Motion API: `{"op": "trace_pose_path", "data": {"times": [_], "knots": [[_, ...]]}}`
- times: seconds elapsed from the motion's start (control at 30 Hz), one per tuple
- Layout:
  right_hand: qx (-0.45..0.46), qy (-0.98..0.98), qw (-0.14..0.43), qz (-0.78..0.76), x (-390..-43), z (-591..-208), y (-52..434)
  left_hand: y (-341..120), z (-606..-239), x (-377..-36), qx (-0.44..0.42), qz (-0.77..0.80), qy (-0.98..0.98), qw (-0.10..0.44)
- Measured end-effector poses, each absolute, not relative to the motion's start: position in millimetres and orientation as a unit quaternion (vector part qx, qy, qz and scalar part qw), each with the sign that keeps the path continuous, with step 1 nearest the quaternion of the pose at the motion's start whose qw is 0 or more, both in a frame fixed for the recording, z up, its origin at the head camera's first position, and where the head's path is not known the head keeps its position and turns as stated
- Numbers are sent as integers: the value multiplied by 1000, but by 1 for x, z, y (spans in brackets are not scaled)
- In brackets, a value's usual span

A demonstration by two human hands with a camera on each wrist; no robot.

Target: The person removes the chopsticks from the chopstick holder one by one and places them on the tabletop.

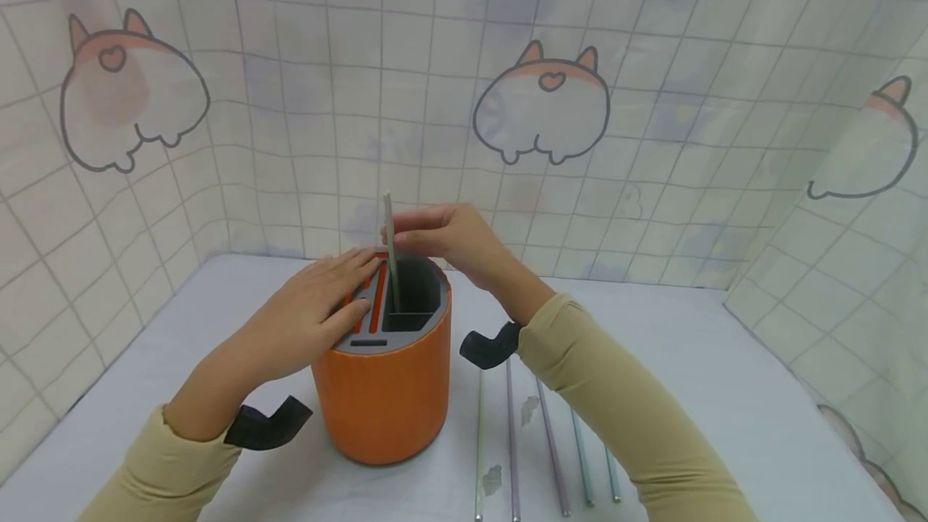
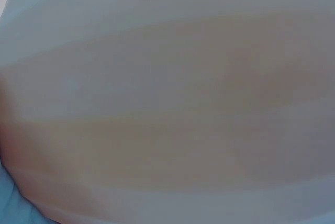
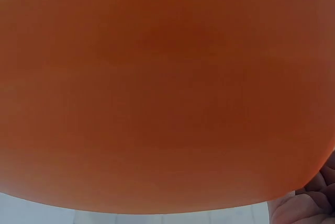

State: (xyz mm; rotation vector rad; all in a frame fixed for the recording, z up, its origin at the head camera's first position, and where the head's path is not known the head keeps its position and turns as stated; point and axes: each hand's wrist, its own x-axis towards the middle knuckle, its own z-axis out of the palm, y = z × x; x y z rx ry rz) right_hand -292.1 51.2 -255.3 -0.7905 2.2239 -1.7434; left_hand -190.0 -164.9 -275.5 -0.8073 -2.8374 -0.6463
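An orange round utensil holder [image 1: 387,405] stands upright on the table, its grey top cut with slots and an open compartment. My left hand [image 1: 319,308] rests across the slotted left side of the top, fingers extended. At the back rim, my right hand [image 1: 453,236] pinches a pale green chopstick [image 1: 394,268], which stands nearly upright with its lower end inside the open compartment. In the right wrist view the holder's wall [image 3: 167,98] fills most of the picture, with part of the right hand [image 3: 303,208] at the lower right corner. A blurred, pale curved surface fills the left wrist view.
Several chopsticks lie side by side right of the holder: a pale green one [image 1: 479,449], purple ones [image 1: 512,449] and teal ones [image 1: 582,457], partly under the right forearm. White cloth covers the table [image 1: 689,361]. A grid-patterned curtain [image 1: 406,87] hangs behind.
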Motion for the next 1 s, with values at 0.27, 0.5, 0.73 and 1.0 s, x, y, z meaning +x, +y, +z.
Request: {"op": "trace_pose_path", "data": {"times": [0.27,0.5,0.73,1.0], "knots": [[-269,745,105,-602,-289,-255,51,-165,-276,-190,-266,-214,-938,61],[-261,742,77,-612,-282,-247,58,-164,-276,-190,-263,-218,-938,58],[-290,714,29,-637,-271,-228,68,-163,-276,-191,-263,-215,-939,60],[-317,681,-22,-659,-254,-204,81,-165,-276,-192,-266,-213,-938,64]]}}
